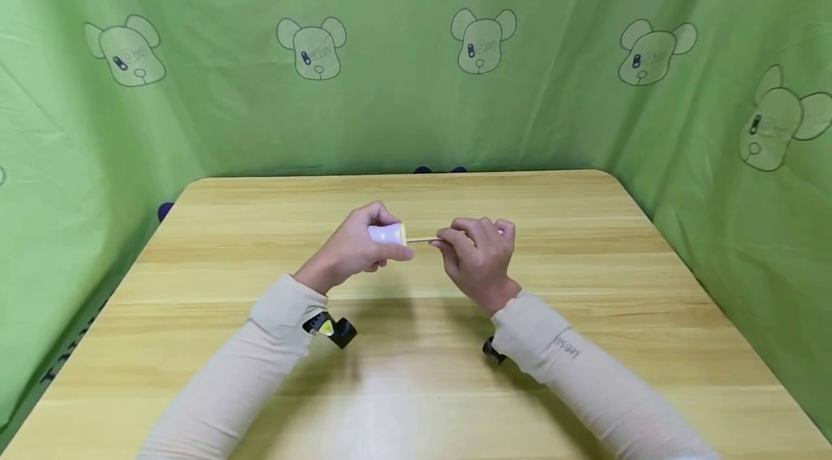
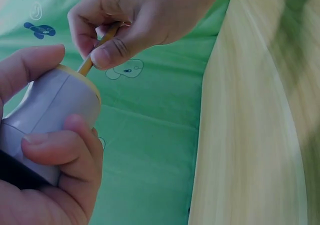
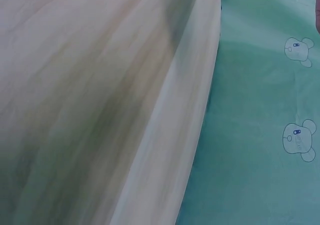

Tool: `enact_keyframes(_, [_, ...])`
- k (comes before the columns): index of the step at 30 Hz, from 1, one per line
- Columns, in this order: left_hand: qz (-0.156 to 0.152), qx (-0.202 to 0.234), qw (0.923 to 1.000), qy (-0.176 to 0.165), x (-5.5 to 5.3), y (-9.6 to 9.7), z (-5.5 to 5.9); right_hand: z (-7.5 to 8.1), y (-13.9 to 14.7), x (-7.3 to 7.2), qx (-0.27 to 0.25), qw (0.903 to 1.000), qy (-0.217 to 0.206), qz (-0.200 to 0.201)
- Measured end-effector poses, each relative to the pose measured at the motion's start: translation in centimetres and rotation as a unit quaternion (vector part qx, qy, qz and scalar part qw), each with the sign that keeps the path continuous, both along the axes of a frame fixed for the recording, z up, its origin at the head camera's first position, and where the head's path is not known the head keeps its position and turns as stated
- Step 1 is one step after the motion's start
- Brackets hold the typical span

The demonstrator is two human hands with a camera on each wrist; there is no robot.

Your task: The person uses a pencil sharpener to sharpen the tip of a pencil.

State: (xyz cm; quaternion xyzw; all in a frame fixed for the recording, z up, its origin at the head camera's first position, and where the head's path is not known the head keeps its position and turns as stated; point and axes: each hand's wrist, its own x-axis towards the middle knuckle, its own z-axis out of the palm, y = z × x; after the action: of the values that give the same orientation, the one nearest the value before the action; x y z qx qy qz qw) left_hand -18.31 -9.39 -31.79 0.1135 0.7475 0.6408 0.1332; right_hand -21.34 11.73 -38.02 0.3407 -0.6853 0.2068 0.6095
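My left hand [image 1: 357, 243] grips a pale lavender pencil sharpener [image 1: 388, 233] with a yellow rim, thumb on one side and fingers curled round the other. Out of the rimmed end runs a thin yellow pencil [image 1: 422, 239], pinched between the thumb and fingers of my right hand [image 1: 479, 254]. In the left wrist view the sharpener [image 2: 55, 102] stands tilted, and the pencil [image 2: 86, 66] meets its top; the tip is hidden inside. Both hands are raised above the table. Only a sliver of a hand [image 3: 318, 15] shows at the right wrist view's edge.
A wood-grain table [image 1: 416, 373] with rounded far corners lies beneath the hands. Green curtains [image 1: 403, 113] printed with bear heads hang behind it and along both sides. Each sleeved wrist wears a small black camera [image 1: 342, 332].
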Motion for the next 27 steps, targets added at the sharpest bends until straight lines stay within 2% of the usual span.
enact_keyframes(11, [-0.015,-0.004,0.9999,0.006,-0.1,0.0,0.1,0.7,0.0,-0.5,0.015,0.998,0.062,0.003])
enact_keyframes(16, [-0.004,-0.046,0.9986,0.026,0.2,-0.1,-0.2,0.5,-0.2,-0.2,0.04,0.9974,0.059,-0.01])
enact_keyframes(22, [0.021,-0.088,0.9918,0.091,-0.1,0.0,-0.8,0.8,-0.2,0.1,0.074,0.9971,-0.005,-0.015])
enact_keyframes(25, [0.028,-0.098,0.9891,0.106,-0.2,0.1,-1.1,1.3,0.1,0.4,0.102,0.9923,-0.068,-0.017])
enact_keyframes(27, [0.029,-0.105,0.9884,0.106,-0.3,0.2,-1.4,1.8,0.4,0.7,0.13,0.9832,-0.127,-0.017])
